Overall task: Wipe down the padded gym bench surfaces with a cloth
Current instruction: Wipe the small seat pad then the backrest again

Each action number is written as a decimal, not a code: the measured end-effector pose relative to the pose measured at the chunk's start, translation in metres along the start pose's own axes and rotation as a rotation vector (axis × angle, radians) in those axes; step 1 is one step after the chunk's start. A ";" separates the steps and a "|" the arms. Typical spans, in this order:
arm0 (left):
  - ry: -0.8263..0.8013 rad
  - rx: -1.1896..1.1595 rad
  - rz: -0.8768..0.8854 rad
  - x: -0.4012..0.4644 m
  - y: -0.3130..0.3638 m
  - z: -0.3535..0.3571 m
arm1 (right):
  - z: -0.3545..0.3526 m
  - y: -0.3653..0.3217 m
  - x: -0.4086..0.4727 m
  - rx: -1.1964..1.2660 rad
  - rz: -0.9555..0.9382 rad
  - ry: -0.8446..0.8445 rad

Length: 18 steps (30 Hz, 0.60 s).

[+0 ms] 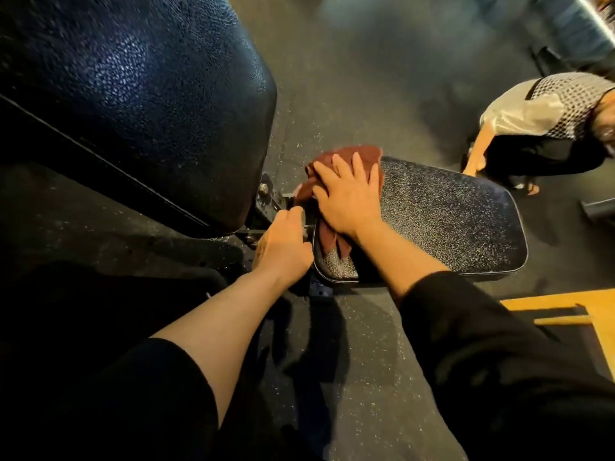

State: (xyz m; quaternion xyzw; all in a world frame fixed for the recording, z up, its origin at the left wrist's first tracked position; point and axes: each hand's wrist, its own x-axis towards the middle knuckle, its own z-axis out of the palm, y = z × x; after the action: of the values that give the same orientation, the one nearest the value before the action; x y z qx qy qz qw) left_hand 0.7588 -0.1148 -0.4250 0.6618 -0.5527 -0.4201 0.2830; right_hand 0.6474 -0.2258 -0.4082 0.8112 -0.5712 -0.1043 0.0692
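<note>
The right hand (349,197) lies flat, fingers spread, pressing the cloth (332,168) on the seat pad's (449,221) left end. The left hand (283,247) curls round the frame (269,201) by the gap. Best keep the palm flat and sweep right in overlapping strokes, then do the backrest (133,94).

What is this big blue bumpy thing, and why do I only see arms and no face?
The camera sits on the person's head and looks down, so you see only their arms. The blue bumpy things are cushions of a gym bench: the tilted back pad and the flat seat pad. The right hand lies flat on a dark red cloth, pressing it onto the seat pad to wipe it. The left hand curls round a metal part of the frame between the pads. Another person bends down in the background.
</note>
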 end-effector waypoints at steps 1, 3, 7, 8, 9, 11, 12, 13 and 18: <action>-0.002 -0.002 0.005 0.000 0.000 0.001 | -0.003 -0.001 0.016 -0.009 0.033 -0.040; -0.006 0.008 0.020 0.000 0.002 0.002 | -0.003 -0.005 0.037 -0.027 0.060 -0.097; -0.008 0.045 0.080 -0.001 0.009 0.007 | -0.006 0.000 0.023 -0.024 -0.080 -0.043; -0.003 0.055 0.110 -0.001 0.011 0.010 | -0.009 0.012 0.017 -0.002 -0.090 -0.025; 0.000 0.077 0.143 -0.001 0.013 0.012 | -0.014 0.030 0.012 0.013 -0.059 0.000; 0.011 0.135 0.194 -0.002 0.016 0.018 | -0.021 0.072 0.000 -0.011 0.071 0.068; 0.020 0.153 0.210 -0.002 0.017 0.019 | -0.022 0.092 -0.008 -0.027 0.139 0.092; 0.024 0.165 0.223 -0.001 0.018 0.020 | -0.023 0.106 -0.015 -0.036 0.196 0.099; 0.034 0.162 0.182 0.000 0.009 0.014 | -0.019 0.076 -0.016 -0.053 0.273 0.102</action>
State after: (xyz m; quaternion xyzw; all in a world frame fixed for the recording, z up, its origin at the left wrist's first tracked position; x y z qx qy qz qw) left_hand 0.7418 -0.1160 -0.4241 0.6365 -0.6378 -0.3354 0.2750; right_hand 0.5774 -0.2369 -0.3711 0.7281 -0.6690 -0.0679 0.1332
